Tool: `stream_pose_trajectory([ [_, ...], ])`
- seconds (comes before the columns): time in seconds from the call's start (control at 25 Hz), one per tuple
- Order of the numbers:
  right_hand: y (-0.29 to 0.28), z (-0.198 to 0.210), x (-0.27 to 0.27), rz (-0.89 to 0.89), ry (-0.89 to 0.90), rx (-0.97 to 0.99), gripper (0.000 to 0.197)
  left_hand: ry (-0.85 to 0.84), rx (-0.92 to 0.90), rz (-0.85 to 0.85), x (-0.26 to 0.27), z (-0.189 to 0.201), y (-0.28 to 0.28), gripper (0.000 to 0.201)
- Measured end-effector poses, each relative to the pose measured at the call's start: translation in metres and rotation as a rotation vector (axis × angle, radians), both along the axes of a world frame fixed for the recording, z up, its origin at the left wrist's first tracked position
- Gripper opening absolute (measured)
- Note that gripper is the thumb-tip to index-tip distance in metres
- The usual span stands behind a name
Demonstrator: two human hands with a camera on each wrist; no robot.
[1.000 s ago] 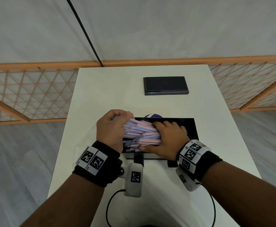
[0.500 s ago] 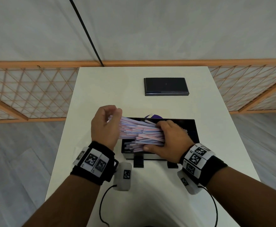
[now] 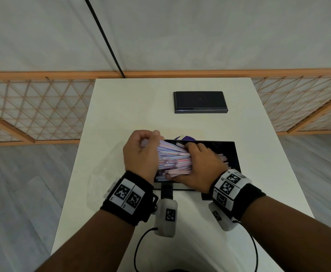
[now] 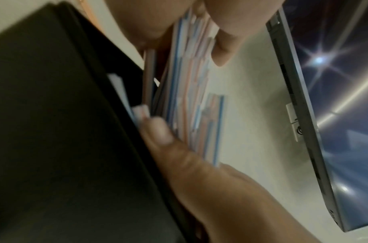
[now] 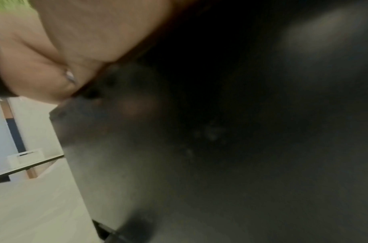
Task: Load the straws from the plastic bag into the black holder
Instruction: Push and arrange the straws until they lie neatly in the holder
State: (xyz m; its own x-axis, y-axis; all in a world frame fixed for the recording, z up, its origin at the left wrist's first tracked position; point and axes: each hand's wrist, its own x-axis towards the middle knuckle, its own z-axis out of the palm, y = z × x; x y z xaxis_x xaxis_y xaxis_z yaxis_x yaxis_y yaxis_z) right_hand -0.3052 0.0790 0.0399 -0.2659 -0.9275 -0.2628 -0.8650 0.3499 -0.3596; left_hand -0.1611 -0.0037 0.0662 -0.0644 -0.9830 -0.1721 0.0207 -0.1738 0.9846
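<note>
Shifted a bit back toward the right hand (image 3: 197,169), left hand (image 3: 141,154) curled round one end of the straw bundle (image 3: 173,160), right clamped on the other, long axis running hand to hand just over the black holder (image 3: 230,154), so basically straight down next.

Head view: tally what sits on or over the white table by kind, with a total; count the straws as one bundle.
Hands: 2, left and right, both gripping the bundle
Straw bundle: 1
Black holder: 1
Black lid: 1
Clear plastic bag: 1
Total: 6
</note>
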Motion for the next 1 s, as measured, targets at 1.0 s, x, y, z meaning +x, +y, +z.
stream_pose_trajectory([
  [1.0,0.015,0.007,-0.013,0.025,0.142,0.113,0.094,0.058,0.298,0.033,0.016,-0.033,-0.012,0.08],
])
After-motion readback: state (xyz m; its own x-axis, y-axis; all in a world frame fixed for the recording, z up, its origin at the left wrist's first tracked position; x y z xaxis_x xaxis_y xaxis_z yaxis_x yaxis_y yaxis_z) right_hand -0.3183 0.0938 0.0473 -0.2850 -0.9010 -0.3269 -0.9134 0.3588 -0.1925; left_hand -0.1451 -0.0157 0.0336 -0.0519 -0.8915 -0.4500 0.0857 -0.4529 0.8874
